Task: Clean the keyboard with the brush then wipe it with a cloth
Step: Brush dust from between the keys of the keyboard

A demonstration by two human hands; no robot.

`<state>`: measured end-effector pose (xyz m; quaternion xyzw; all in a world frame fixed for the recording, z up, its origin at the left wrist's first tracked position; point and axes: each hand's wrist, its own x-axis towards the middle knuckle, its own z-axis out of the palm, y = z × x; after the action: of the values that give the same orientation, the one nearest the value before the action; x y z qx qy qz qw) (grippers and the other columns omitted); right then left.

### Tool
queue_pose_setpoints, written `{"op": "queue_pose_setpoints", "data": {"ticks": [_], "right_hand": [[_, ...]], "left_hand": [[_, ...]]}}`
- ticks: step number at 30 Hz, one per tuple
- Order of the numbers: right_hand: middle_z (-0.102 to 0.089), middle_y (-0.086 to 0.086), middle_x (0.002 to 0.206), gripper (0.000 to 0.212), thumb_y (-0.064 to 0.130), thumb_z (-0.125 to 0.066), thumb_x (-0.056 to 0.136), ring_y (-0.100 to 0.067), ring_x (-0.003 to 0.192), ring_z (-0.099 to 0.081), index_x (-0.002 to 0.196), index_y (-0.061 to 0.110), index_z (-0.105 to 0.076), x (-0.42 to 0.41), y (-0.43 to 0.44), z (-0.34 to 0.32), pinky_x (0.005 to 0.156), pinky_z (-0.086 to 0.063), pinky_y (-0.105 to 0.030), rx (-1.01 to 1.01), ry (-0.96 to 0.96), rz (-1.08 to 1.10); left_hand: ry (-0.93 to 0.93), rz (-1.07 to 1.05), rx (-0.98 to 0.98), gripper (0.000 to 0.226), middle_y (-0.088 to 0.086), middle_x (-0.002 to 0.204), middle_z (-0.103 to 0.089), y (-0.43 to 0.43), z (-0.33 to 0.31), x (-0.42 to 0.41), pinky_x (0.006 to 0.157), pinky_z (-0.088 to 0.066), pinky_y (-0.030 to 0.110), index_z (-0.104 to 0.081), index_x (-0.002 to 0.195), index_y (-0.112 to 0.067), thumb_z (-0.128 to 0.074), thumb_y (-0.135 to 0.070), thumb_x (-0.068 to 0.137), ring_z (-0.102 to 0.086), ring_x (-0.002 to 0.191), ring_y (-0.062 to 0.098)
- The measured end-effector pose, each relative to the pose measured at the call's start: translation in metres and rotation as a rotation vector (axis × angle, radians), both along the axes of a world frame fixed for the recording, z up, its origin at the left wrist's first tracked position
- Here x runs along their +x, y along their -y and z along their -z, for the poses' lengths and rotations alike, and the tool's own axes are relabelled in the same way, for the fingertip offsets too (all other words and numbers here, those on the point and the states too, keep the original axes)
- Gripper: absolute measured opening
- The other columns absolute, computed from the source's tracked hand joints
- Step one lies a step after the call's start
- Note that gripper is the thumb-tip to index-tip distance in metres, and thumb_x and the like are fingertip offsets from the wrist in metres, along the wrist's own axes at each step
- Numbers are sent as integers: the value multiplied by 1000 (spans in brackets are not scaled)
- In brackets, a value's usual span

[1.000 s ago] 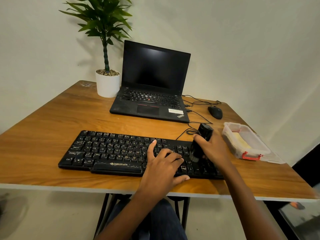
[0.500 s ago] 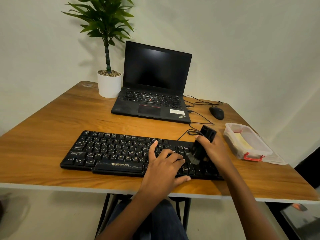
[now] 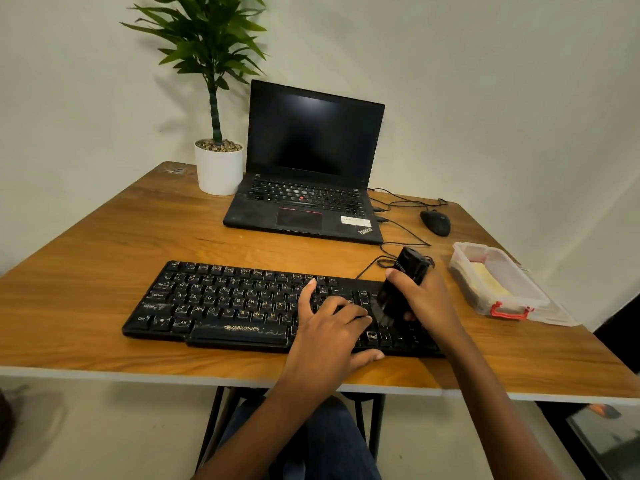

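Head view: our right hand (image 3: 426,299) grips the brush (image 3: 401,289) over the right end of the keyboard (image 3: 221,303), left hand (image 3: 329,334) resting loose-fingered on its keys, so we should sweep lightly along the rows.

The black keyboard (image 3: 221,303) is showing pale legends and gold lettering; the brush (image 3: 410,268) is looking black too. The worktop (image 3: 104,254) is showing orange-brown wood grain. A clear container (image 3: 465,282) is carrying a red latch (image 3: 509,312).

Right hand (image 3: 424,299) grips brush (image 3: 401,289) on keyboard (image 3: 221,303); left hand (image 3: 329,327) rests there.
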<state>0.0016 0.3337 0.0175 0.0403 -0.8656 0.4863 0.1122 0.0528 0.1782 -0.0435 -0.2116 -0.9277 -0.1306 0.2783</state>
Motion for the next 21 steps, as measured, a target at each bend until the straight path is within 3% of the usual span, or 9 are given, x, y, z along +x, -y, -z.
{"op": "queue_pose_setpoints", "data": {"ticks": [6, 11, 16, 21], "right_hand": [[-61, 1, 79, 11, 30, -59, 87, -16, 75, -61, 81, 25, -51, -18, 11, -8, 63, -51, -36, 52, -56, 39], [-61, 0, 81, 18, 31, -58, 88, -10, 73, -59, 93, 14, -53, -21, 15, -1, 55, -43, -19, 53, -79, -13], [-62, -3, 80, 13, 28, -58, 88, -16, 67, -61, 88, 16, -53, -13, 1, -6, 43, -45, -22, 23, 33, -16], [-60, 1, 80, 13, 29, -58, 88, -13, 75, -60, 90, 19, -51, -22, 14, -4, 62, -51, -33, 80, -101, 43]], "left_hand": [[5, 2, 2, 54, -19, 98, -66, 0, 0, 0, 106, -14, 55, -72, 95, -33, -34, -66, 77, -61, 98, 8], [6, 0, 0, 55, -19, 98, -67, 0, 0, 1, 107, -14, 55, -72, 96, -33, -33, -67, 77, -61, 97, 8], [2, 0, 7, 54, -19, 97, -66, 0, 0, 1, 106, -14, 56, -72, 96, -34, -33, -66, 77, -61, 97, 8], [4, 1, 1, 54, -19, 98, -66, 0, 0, 1, 106, -15, 55, -72, 96, -34, -33, -66, 77, -61, 97, 8]]}}
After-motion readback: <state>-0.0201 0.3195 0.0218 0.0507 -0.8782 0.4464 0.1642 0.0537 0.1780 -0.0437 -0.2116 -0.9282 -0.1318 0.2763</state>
